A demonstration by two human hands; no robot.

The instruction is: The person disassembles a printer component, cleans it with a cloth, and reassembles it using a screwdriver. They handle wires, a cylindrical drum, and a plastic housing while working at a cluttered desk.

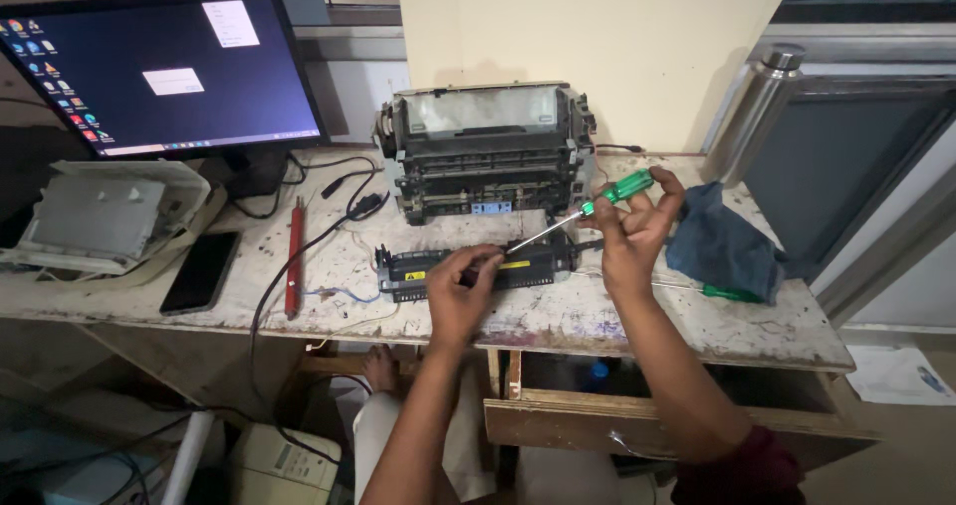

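left hand pressing down on black fuser unit, fingers curled over it, pinning it on table against slipping. right hand holding green screwdriver, fingers closed round handle, shaft slanting down, tip meeting unit beside left hand. stripped printer chassis sitting just behind.

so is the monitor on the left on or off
On. The monitor screen is lit, showing a dark desktop with icons down its left edge and two pale windows.
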